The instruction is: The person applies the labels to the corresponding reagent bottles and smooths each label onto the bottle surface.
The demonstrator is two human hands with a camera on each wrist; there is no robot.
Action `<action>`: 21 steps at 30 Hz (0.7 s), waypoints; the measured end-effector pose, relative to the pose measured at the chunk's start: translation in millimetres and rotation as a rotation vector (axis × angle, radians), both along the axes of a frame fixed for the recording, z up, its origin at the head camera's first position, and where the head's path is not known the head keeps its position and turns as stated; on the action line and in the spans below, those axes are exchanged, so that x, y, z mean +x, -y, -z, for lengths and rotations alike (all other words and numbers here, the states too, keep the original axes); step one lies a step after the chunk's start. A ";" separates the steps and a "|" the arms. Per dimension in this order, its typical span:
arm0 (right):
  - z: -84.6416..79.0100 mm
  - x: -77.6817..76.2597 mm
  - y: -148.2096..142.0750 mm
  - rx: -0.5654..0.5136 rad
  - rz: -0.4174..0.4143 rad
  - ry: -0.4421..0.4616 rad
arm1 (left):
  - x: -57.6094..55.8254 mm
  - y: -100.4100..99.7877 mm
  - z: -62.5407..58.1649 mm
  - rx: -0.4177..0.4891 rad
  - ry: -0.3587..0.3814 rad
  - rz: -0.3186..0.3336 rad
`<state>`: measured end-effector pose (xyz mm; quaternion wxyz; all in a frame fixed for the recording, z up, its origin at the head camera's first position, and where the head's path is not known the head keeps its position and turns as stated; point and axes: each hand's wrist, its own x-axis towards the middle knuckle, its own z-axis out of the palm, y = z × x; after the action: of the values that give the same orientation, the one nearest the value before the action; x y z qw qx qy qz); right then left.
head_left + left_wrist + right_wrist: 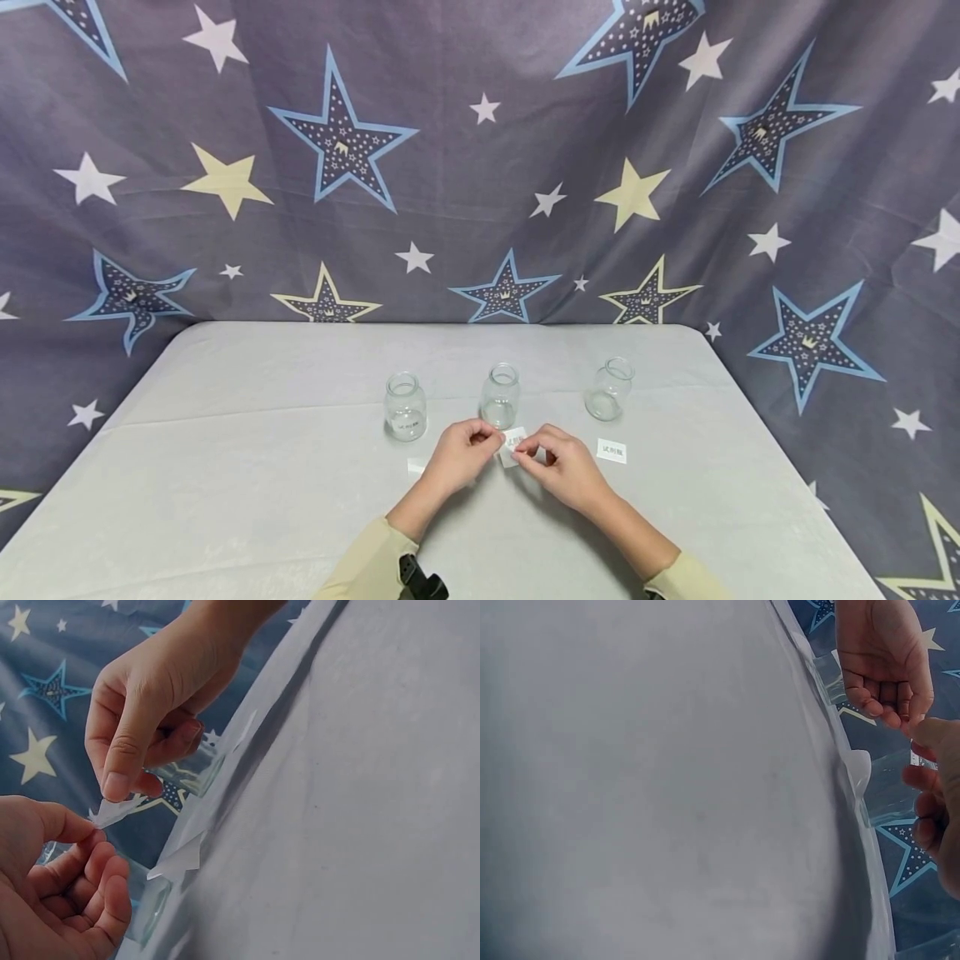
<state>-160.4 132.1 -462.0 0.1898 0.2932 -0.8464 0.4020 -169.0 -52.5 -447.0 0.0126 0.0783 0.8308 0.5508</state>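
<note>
Roughly sideways runs text on the held label (513, 437).

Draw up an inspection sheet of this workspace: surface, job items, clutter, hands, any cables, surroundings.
Surface: pale grey cloth-covered table, faintly creased.
Job items: left clear round glass jar, dark text showing on it; middle clear round glass jar; right clear round glass jar; white rectangular printed label between the hands; spare white printed label lying in front of the right jar.
Clutter: small white blank-looking strip near the left hand.
Hands: left hand and right hand, both bare, pinch the same label.
Cables: nothing seen.
Surroundings: dark purple-grey fabric backdrop printed with stars.
</note>
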 end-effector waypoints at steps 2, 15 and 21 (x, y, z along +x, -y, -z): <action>0.4 0.4 -0.7 0.006 0.001 0.006 | -0.3 0.6 1.1 0.004 0.001 -0.011; -1.1 -6.9 -5.7 0.002 0.157 0.200 | -1.5 3.7 0.0 0.027 0.021 -0.021; -6.4 -8.1 -1.6 -0.009 0.201 0.310 | -1.6 3.9 -1.0 0.011 0.017 -0.016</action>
<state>-168.5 133.7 -455.6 0.0975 0.1409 -0.8887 0.4253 -170.5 -56.5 -446.0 0.0146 0.0669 0.8282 0.5562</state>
